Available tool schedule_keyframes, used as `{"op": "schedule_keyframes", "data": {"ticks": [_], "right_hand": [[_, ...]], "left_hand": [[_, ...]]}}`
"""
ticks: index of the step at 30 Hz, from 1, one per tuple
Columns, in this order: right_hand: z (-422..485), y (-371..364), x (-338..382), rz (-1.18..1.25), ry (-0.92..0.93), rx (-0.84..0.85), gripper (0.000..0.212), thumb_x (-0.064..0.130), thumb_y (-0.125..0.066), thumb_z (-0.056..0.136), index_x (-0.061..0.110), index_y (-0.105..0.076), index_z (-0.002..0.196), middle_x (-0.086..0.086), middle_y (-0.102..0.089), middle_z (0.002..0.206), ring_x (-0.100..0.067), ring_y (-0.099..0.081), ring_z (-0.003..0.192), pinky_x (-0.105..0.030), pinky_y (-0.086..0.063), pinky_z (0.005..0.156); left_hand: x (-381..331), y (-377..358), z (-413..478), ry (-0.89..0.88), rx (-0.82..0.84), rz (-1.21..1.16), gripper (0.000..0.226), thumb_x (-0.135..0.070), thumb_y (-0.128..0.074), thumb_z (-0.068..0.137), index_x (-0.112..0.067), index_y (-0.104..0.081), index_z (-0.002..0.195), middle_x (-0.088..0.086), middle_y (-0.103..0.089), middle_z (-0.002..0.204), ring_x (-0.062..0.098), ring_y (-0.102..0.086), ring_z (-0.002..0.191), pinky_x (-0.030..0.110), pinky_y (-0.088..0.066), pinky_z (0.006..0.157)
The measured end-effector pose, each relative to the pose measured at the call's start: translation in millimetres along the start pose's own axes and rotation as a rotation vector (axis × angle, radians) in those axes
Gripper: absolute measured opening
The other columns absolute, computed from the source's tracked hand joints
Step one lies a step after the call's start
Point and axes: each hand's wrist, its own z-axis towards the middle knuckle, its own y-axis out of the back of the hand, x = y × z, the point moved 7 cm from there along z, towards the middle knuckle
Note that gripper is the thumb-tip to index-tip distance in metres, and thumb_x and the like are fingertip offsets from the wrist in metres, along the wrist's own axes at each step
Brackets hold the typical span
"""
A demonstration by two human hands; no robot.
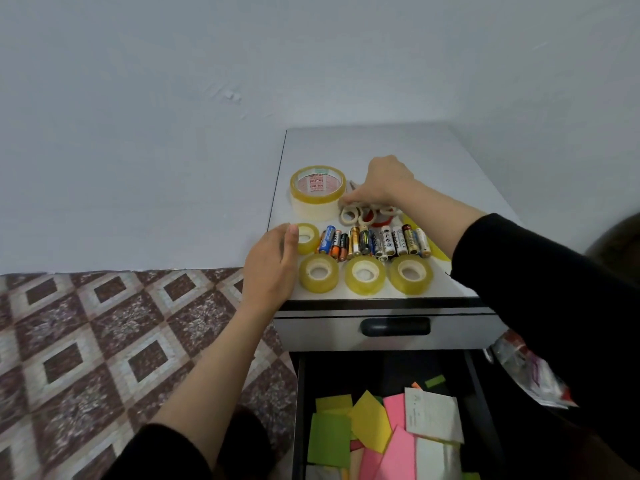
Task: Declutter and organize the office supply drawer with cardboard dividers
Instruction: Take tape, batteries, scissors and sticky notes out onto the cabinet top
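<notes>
On top of a small grey cabinet (433,161) lie a large clear tape roll (317,192), several small yellowish tape rolls (319,273), a row of batteries (375,242) and cream-handled scissors (360,215). My right hand (379,183) reaches over the scissors, fingertips down at their blades beside the large roll; whether it grips them is hidden. My left hand (272,268) hovers with relaxed fingers at the cabinet's left edge, next to a small tape roll (306,237). Below, the open drawer (299,410) holds loose coloured paper notes (367,424).
A closed upper drawer with a dark handle (394,326) sits above the open one. A plastic packet (530,368) lies to the right of the cabinet. Patterned floor (104,341) spreads to the left, and a pale wall stands behind.
</notes>
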Motion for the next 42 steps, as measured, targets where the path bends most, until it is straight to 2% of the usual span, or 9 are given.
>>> {"op": "schedule_keyframes", "data": {"ticks": [6, 11, 15, 18, 23, 27, 32, 39, 42], "right_hand": [[-5, 3, -7, 0.034, -0.014, -0.001, 0.06, 0.06, -0.072, 0.068, 0.011, -0.038, 0.061, 0.0, -0.043, 0.064, -0.011, -0.039, 0.056, -0.025, -0.026, 0.046], [-11, 12, -11, 0.077, -0.028, -0.063, 0.053, 0.052, -0.064, 0.081, 0.01, -0.039, 0.061, -0.001, -0.043, 0.064, -0.023, -0.049, 0.072, -0.026, -0.028, 0.048], [-28, 26, -15, 0.159, 0.003, -0.134, 0.044, 0.045, -0.062, 0.085, 0.0, -0.063, 0.088, -0.009, -0.062, 0.086, -0.025, -0.061, 0.088, -0.031, -0.043, 0.064], [-60, 36, -15, 0.299, 0.094, -0.183, 0.03, 0.034, -0.061, 0.088, 0.005, -0.066, 0.092, -0.003, -0.06, 0.086, -0.018, -0.057, 0.084, -0.027, -0.042, 0.071], [-122, 29, -21, 0.457, 0.197, -0.231, 0.011, 0.012, -0.057, 0.089, 0.01, -0.064, 0.08, -0.006, -0.063, 0.08, -0.015, -0.053, 0.074, -0.024, -0.037, 0.066], [-162, -2, -34, 0.535, 0.204, -0.182, 0.013, 0.007, -0.059, 0.087, -0.002, -0.066, 0.08, -0.005, -0.061, 0.069, -0.012, -0.049, 0.063, -0.02, -0.038, 0.061], [-203, -45, -51, 0.576, 0.163, -0.073, 0.012, 0.007, -0.058, 0.087, 0.004, -0.065, 0.078, 0.004, -0.053, 0.061, -0.005, -0.046, 0.054, -0.015, -0.038, 0.054], [-243, -123, -90, 0.568, 0.036, 0.095, 0.016, 0.001, -0.054, 0.086, 0.006, -0.066, 0.078, 0.01, -0.052, 0.058, 0.007, -0.053, 0.046, -0.007, -0.038, 0.046], [-252, -154, -110, 0.515, -0.015, 0.156, 0.016, 0.002, -0.056, 0.084, 0.002, -0.071, 0.081, 0.0, -0.065, 0.07, -0.006, -0.058, 0.065, -0.017, -0.043, 0.063]], "left_hand": [[-2, 3, -1, -0.006, -0.049, 0.044, 0.037, -0.033, -0.028, 0.1, -0.016, -0.05, 0.077, -0.008, -0.047, 0.071, 0.015, -0.044, 0.072, 0.025, -0.023, 0.061], [2, -1, -1, 0.004, -0.01, 0.073, 0.041, -0.038, -0.032, 0.099, -0.011, -0.062, 0.109, 0.004, -0.064, 0.1, 0.022, -0.056, 0.097, 0.029, -0.038, 0.075], [5, -2, 0, 0.051, 0.012, 0.106, 0.044, -0.036, -0.037, 0.098, -0.01, -0.051, 0.129, 0.007, -0.059, 0.125, 0.023, -0.052, 0.115, 0.032, -0.039, 0.092], [-1, 3, -10, 0.026, -0.019, 0.054, 0.043, -0.032, -0.04, 0.098, -0.009, -0.045, 0.134, 0.007, -0.051, 0.135, 0.022, -0.046, 0.124, 0.032, -0.035, 0.101], [-1, 15, -57, 0.031, -0.067, -0.051, 0.042, -0.025, -0.042, 0.098, -0.008, -0.042, 0.137, 0.008, -0.046, 0.139, 0.021, -0.042, 0.128, 0.035, -0.034, 0.107], [-7, 26, -88, 0.013, -0.071, -0.042, 0.04, -0.023, -0.045, 0.097, -0.01, -0.043, 0.135, 0.008, -0.046, 0.137, 0.021, -0.043, 0.126, 0.027, -0.036, 0.101], [-18, 21, -138, -0.076, -0.083, -0.017, 0.034, -0.01, -0.055, 0.091, -0.005, -0.053, 0.124, 0.011, -0.054, 0.124, 0.022, -0.051, 0.115, 0.031, -0.04, 0.096], [26, -49, -212, 0.032, 0.223, 0.09, 0.03, -0.009, -0.06, 0.086, -0.006, -0.058, 0.116, 0.011, -0.057, 0.112, 0.024, -0.056, 0.103, 0.017, -0.033, 0.078], [56, -77, -231, 0.132, 0.393, 0.145, 0.033, -0.012, -0.06, 0.087, -0.008, -0.056, 0.12, 0.01, -0.055, 0.12, 0.022, -0.056, 0.109, 0.019, -0.036, 0.081]]}}
